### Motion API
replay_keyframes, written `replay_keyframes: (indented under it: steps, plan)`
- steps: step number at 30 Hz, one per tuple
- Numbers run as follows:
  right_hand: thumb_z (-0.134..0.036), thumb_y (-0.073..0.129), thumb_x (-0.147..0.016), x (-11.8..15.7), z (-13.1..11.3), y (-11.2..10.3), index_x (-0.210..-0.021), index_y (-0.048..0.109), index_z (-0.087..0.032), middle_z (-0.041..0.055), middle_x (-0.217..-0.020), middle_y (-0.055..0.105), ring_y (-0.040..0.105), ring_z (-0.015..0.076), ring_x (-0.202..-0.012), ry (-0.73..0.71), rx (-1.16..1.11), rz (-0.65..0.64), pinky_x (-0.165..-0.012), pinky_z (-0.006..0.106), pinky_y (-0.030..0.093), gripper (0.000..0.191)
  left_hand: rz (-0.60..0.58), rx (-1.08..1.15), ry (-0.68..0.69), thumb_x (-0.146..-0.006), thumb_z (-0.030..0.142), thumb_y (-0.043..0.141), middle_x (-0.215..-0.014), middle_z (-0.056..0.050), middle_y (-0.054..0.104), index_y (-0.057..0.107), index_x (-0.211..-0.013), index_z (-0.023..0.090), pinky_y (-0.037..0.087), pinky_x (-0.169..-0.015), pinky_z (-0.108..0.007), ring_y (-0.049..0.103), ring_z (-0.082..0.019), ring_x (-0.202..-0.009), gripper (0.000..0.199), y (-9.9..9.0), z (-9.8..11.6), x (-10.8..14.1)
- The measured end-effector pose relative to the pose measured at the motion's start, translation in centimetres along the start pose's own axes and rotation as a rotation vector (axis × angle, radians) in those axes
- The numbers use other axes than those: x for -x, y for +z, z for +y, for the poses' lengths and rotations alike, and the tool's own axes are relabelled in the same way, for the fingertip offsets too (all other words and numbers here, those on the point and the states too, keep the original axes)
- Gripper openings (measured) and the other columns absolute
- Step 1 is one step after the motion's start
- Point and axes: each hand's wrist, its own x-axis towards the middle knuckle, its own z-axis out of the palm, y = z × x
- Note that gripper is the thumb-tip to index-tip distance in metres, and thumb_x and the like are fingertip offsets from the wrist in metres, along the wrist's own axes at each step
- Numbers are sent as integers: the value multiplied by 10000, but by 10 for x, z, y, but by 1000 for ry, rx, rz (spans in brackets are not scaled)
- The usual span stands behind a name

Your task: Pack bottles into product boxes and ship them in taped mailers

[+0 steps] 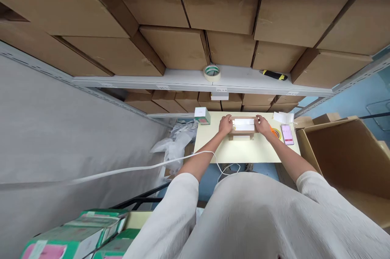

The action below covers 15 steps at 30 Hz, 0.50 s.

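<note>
On a pale yellow table (213, 154) lies a small cardboard box (242, 131), with white material (243, 124) showing at its top. My left hand (225, 124) has its fingers curled round the box's left end. At the right end, my right hand (262, 124) holds the box in the same way. Just beyond the right hand are an orange item (272, 131) and a roll of yellow tape (277, 133), partly hidden by my wrist. A phone (287, 135) with a pink screen lies further right. What exactly the white material is, I cannot tell.
A small green-and-white box (202, 116) stands at the table's back left corner. On the shelf (183, 83) above are a tape roll (212, 73), a utility knife (274, 75) and stacked cartons. A white cable (146, 167) crosses my left arm. A large open carton (310, 157) stands at right.
</note>
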Motion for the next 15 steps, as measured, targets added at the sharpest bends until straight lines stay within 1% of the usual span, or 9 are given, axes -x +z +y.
replay_keyframes:
  steps: [2,4,7,9,11,13,15]
  plan:
    - [-485,383,-1085,3,-2,-3,-1489,590,-203,164,-1359,701,685,306,-1108,-25,-92,113,-913,405,558,534,80,65,18,-1042,269,531,-1394,-121,640,642,-1384,262,514,-1067,-380,652,-284,-1260,359,-5,9,4]
    - [-522,387,-1078,8,-4,-6,-1461,596,-208,167,-1370,688,680,305,-1056,-62,-138,200,-913,431,561,537,147,119,22,-1058,323,549,-1383,-107,628,645,-1299,270,523,-1005,-371,659,-269,-1207,264,-9,17,9]
    - [-556,380,-1082,18,-6,-6,-1451,569,-216,167,-1392,668,679,286,-975,-122,-178,254,-914,452,562,536,221,166,17,-1077,411,556,-1364,-91,618,610,-1223,274,521,-943,-360,657,-250,-1157,206,-10,21,17]
    - [-567,377,-1085,25,-3,-1,-1450,546,-219,170,-1418,652,684,283,-977,-139,-177,232,-903,450,565,532,235,162,26,-1067,406,580,-1346,-91,614,589,-1194,270,517,-933,-363,654,-249,-1148,186,-6,17,22]
    - [-565,377,-1084,33,4,9,-1440,533,-217,176,-1426,642,691,292,-1014,-130,-144,174,-896,447,571,522,214,134,30,-1039,350,616,-1325,-94,611,579,-1164,263,514,-936,-370,653,-254,-1151,157,1,8,28]
    - [-552,381,-1080,39,15,23,-1416,530,-213,183,-1420,638,698,299,-1030,-96,-94,99,-889,446,577,500,164,95,11,-995,270,647,-1308,-94,610,571,-1138,257,512,-936,-372,651,-259,-1160,163,10,-4,34]
    - [-540,406,-1071,44,27,38,-1394,528,-215,187,-1406,646,705,300,-1018,-58,-69,25,-881,445,583,474,92,64,-17,-942,196,672,-1287,-90,616,562,-1133,255,511,-924,-362,651,-257,-1163,228,18,-18,40]
